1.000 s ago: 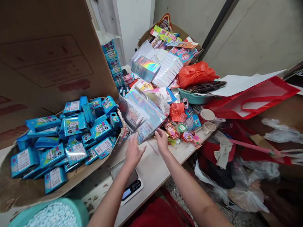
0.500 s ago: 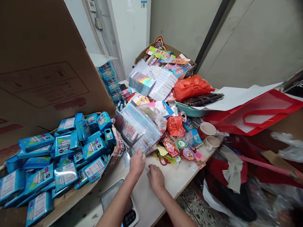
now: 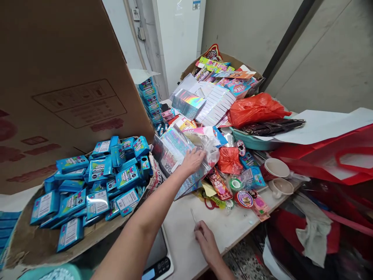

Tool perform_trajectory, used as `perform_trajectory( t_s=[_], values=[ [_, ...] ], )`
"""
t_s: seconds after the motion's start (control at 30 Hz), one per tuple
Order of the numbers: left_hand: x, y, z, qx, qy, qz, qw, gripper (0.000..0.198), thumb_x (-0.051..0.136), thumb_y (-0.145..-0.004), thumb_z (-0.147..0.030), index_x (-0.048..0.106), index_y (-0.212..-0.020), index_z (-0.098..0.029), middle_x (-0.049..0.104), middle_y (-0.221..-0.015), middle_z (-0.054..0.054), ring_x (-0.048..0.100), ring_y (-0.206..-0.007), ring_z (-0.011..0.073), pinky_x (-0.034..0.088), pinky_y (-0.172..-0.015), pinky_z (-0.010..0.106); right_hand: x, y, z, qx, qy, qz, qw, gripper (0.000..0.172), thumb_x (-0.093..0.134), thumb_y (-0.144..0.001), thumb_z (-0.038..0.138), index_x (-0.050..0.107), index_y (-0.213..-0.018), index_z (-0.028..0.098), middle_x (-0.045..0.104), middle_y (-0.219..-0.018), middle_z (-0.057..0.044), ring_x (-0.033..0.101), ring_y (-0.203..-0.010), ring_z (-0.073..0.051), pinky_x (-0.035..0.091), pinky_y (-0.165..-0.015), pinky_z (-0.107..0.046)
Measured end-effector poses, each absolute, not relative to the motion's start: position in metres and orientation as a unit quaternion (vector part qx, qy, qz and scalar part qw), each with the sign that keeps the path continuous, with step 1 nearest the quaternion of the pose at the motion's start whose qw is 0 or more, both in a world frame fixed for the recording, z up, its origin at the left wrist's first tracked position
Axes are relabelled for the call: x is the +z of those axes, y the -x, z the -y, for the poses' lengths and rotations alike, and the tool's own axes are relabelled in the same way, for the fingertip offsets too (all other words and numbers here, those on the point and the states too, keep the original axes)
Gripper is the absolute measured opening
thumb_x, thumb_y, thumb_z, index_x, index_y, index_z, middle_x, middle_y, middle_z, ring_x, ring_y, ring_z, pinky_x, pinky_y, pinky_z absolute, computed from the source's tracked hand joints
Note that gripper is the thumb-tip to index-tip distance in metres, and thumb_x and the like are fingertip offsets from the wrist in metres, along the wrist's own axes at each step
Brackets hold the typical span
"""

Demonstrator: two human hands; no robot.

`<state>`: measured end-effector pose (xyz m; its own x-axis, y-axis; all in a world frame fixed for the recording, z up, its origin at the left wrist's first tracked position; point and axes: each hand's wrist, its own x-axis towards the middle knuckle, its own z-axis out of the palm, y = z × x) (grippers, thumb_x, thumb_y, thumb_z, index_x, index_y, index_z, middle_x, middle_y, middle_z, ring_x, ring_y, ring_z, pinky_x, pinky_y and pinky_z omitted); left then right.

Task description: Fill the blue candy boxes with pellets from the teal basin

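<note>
My left hand (image 3: 192, 160) rests with fingers spread on the shiny holographic sheets (image 3: 171, 146), beside a clear plastic bag (image 3: 211, 149). Low over the white table (image 3: 182, 229), my right hand (image 3: 205, 239) has its fingers closed on a thin white stick (image 3: 193, 216) that points up and left. Red-handled scissors (image 3: 210, 203) lie past it among small packets. Left of my left forearm sits a scale (image 3: 160, 256), partly hidden by the arm.
An open carton (image 3: 26, 249) of blue candy boxes (image 3: 97, 169) stands at left. Behind are stacked blue boxes (image 3: 151, 101), a heaped carton (image 3: 186, 72) and a red plastic bag (image 3: 253, 109). Two cups (image 3: 276, 169) sit near the table's right edge.
My left hand has moved forward and right onto the shiny sheets. My right hand has shifted right and nearer, and the thin stick now shows at its fingers. The view has turned left.
</note>
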<state>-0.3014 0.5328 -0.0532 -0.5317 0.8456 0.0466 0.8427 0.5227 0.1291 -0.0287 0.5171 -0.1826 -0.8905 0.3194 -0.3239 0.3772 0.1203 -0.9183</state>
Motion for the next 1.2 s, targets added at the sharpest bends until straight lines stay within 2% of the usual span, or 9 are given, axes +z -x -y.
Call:
perform_trajectory(
  t_s=[0.17, 0.37, 0.57, 0.7, 0.8, 0.93, 1.03, 1.13, 1.2],
  values=[
    [-0.060, 0.301, -0.532, 0.033, -0.490, -0.870, -0.029, 0.044, 0.051, -0.084, -0.014, 0.044, -0.126, -0.021, 0.050, -0.127, 0.011, 0.034, -0.130, 0.0296, 0.024, -0.107, 0.060, -0.179, 0.015, -0.526, -0.671, -0.287, -0.684, 0.020, 0.012, 0.043, -0.076, 0.034, 0.046, -0.071, 0.023, 0.044, -0.064, 0.003, 0.046, -0.060, -0.016, 0.038, -0.058, -0.027],
    [-0.031, 0.305, -0.494, -0.024, -0.521, -0.848, -0.092, 0.028, 0.043, -0.083, -0.005, 0.060, -0.099, -0.021, 0.061, -0.104, 0.009, 0.038, -0.128, 0.0298, 0.019, -0.109, 0.060, -0.177, 0.029, -0.537, -0.663, -0.345, -0.664, -0.026, 0.019, 0.050, -0.074, 0.043, 0.052, -0.072, 0.024, 0.051, -0.065, 0.001, 0.048, -0.058, -0.017, 0.040, -0.054, -0.027],
    [0.003, 0.302, -0.418, -0.083, -0.531, -0.837, -0.104, 0.025, 0.043, -0.082, -0.005, 0.061, -0.091, -0.021, 0.066, -0.094, 0.008, 0.049, -0.118, 0.0298, 0.022, -0.107, 0.058, -0.157, 0.052, -0.539, -0.643, -0.340, -0.681, -0.084, 0.027, 0.056, -0.076, 0.047, 0.062, -0.079, 0.021, 0.057, -0.066, -0.001, 0.050, -0.057, -0.017, 0.043, -0.055, -0.028],
    [0.006, 0.294, -0.400, -0.102, -0.524, -0.839, -0.106, 0.025, 0.042, -0.082, -0.005, 0.059, -0.089, -0.020, 0.065, -0.094, 0.007, 0.053, -0.110, 0.0279, 0.022, -0.108, 0.056, -0.130, 0.088, -0.554, -0.623, -0.286, -0.706, -0.178, 0.033, 0.051, -0.085, 0.042, 0.065, -0.105, 0.019, 0.063, -0.095, -0.008, 0.055, -0.065, -0.016, 0.048, -0.063, -0.029],
    [0.004, 0.289, -0.402, -0.092, -0.518, -0.845, -0.100, 0.023, 0.042, -0.082, -0.005, 0.059, -0.087, -0.019, 0.064, -0.090, 0.007, 0.055, -0.100, 0.0257, 0.020, -0.109, 0.056, -0.123, 0.126, -0.569, -0.627, -0.326, -0.675, -0.213, 0.043, 0.058, -0.080, 0.042, 0.059, -0.116, 0.018, 0.060, -0.116, -0.013, 0.061, -0.074, -0.019, 0.051, -0.064, -0.030],
    [0.000, 0.292, -0.411, -0.096, -0.515, -0.847, -0.086, 0.030, 0.041, -0.080, -0.002, 0.062, -0.092, -0.021, 0.061, -0.086, 0.006, 0.054, -0.090, 0.0241, 0.020, -0.107, 0.055, -0.138, 0.161, -0.568, -0.694, -0.356, -0.612, -0.132, 0.041, 0.067, -0.069, 0.044, 0.062, -0.098, 0.014, 0.067, -0.096, -0.011, 0.063, -0.060, -0.020, 0.050, -0.052, -0.030],
    [-0.004, 0.304, -0.428, -0.103, -0.532, -0.838, -0.064, 0.041, 0.043, -0.078, -0.002, 0.061, -0.109, -0.023, 0.059, -0.089, 0.008, 0.053, -0.090, 0.0252, 0.029, -0.098, 0.050, -0.149, 0.162, -0.549, -0.704, -0.343, -0.611, -0.120, 0.035, 0.061, -0.074, 0.046, 0.063, -0.089, 0.014, 0.066, -0.077, -0.006, 0.060, -0.051, -0.019, 0.049, -0.051, -0.030],
    [-0.008, 0.321, -0.458, -0.113, -0.567, -0.815, -0.032, 0.053, 0.043, -0.079, -0.006, 0.055, -0.125, -0.030, 0.058, -0.099, 0.009, 0.052, -0.092, 0.0253, 0.036, -0.084, 0.041, -0.151, 0.153, -0.532, -0.682, -0.323, -0.638, -0.154, 0.034, 0.052, -0.082, 0.043, 0.064, -0.097, 0.015, 0.065, -0.084, -0.008, 0.059, -0.054, -0.017, 0.049, -0.055, -0.030],
    [-0.010, 0.331, -0.478, -0.127, -0.592, -0.796, -0.007, 0.054, 0.042, -0.083, -0.009, 0.055, -0.126, -0.038, 0.056, -0.108, 0.008, 0.053, -0.094, 0.0246, 0.036, -0.080, 0.039, -0.150, 0.148, -0.527, -0.660, -0.288, -0.671, -0.178, 0.032, 0.048, -0.084, 0.037, 0.065, -0.102, 0.017, 0.064, -0.097, -0.010, 0.059, -0.061, -0.016, 0.049, -0.057, -0.029]
  ],
)
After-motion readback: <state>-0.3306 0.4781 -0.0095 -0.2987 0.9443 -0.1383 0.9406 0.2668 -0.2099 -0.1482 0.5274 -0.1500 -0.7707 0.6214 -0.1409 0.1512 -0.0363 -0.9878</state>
